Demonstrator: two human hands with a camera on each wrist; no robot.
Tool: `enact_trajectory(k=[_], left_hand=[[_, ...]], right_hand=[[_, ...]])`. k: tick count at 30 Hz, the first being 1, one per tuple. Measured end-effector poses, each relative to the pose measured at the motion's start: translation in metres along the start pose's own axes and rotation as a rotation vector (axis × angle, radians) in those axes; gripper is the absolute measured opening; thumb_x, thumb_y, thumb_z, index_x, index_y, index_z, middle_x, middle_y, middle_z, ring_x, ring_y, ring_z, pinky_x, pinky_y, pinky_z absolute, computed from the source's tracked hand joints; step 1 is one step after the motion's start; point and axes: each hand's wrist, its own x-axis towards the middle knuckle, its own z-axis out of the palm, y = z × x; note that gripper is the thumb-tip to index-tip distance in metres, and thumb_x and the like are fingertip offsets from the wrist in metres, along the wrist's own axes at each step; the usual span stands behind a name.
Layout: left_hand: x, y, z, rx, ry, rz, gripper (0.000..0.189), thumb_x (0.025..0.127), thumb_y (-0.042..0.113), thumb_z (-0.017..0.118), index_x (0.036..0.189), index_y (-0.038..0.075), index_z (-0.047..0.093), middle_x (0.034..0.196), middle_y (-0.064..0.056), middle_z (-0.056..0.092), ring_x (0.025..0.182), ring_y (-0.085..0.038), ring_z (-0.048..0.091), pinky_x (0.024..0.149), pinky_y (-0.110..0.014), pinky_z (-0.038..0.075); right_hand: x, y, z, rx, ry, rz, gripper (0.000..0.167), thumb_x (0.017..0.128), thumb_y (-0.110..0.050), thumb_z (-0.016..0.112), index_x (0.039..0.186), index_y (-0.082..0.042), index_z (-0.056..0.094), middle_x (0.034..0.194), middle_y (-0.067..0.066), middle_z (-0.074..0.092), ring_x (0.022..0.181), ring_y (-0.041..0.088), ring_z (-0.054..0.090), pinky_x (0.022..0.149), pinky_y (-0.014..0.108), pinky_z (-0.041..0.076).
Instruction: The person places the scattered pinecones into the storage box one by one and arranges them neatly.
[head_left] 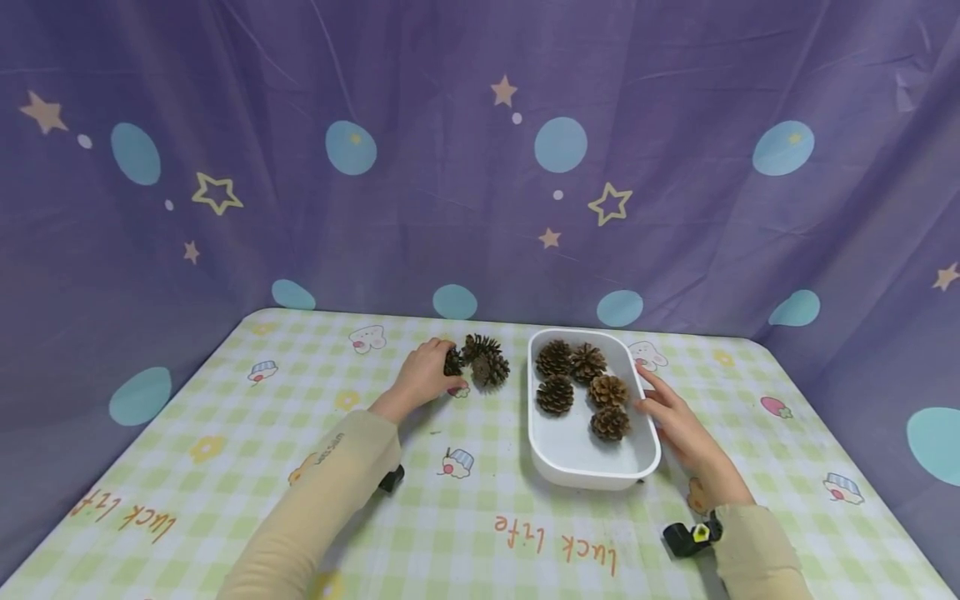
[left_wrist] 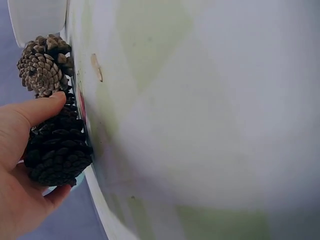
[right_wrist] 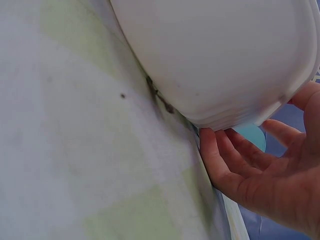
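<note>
My left hand (head_left: pixel 426 373) holds a dark pine cone (left_wrist: pixel 59 157) between thumb and fingers at the table's middle. Right beside it lie more pine cones (head_left: pixel 491 369), bunched together so that I cannot tell them fully apart. A white rectangular tub (head_left: pixel 585 478) stands to the right, with several brown pine cones (head_left: pixel 555 395) inside. Against the tub's right side rests my right hand (head_left: pixel 684 427). In the right wrist view its fingertips (right_wrist: pixel 207 136) touch the tub's outer wall low down, and other fingers reach toward the rim.
A checked green-and-white tablecloth (head_left: pixel 457 542) with printed cartoons and lettering covers the table. Small brown flakes (left_wrist: pixel 96 67) lie on it, and a dark bit (right_wrist: pixel 164 102) sits at the tub's base. A purple curtain (head_left: pixel 450 233) hangs behind the table.
</note>
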Motion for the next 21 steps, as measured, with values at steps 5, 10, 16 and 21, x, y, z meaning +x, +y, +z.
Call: enact_trajectory(k=[5,10,16,21], left_hand=[[-0.001,-0.002,-0.001,-0.032,0.015,0.002,0.072,0.074,0.041,0.073,0.129,0.004,0.047,0.123,-0.015,0.052,0.11,-0.031,0.051,0.093,-0.046,0.042],[-0.004,-0.002,-0.004,-0.072,0.023,0.002,0.072,0.073,0.04,0.074,0.13,0.005,0.047,0.122,-0.015,0.052,0.106,-0.032,0.053,0.09,-0.046,0.044],[-0.008,-0.001,-0.009,-0.114,0.043,-0.009,0.066,0.077,0.03,0.072,0.132,0.004,0.045,0.126,-0.015,0.05,0.111,-0.033,0.051,0.094,-0.047,0.042],[-0.01,0.0,-0.014,-0.139,0.062,-0.007,0.064,0.078,0.026,0.07,0.132,0.005,0.044,0.128,-0.014,0.049,0.114,-0.032,0.05,0.096,-0.046,0.041]], right_hand=[[0.0,0.0,0.0,0.002,-0.004,-0.005,0.068,0.092,-0.016,0.046,0.148,-0.022,0.008,0.142,0.027,0.023,0.127,0.045,0.03,0.091,0.052,0.044],[0.0,0.001,-0.001,0.002,-0.007,-0.014,0.067,0.092,-0.015,0.045,0.148,-0.021,0.008,0.142,0.028,0.023,0.127,0.045,0.03,0.092,0.053,0.043],[0.0,0.001,-0.001,0.002,-0.008,-0.014,0.067,0.092,-0.014,0.045,0.148,-0.019,0.008,0.142,0.029,0.024,0.126,0.046,0.03,0.092,0.052,0.044],[0.001,0.001,-0.001,0.005,-0.01,-0.024,0.067,0.092,-0.014,0.045,0.148,-0.017,0.008,0.141,0.03,0.024,0.126,0.046,0.03,0.091,0.052,0.044]])
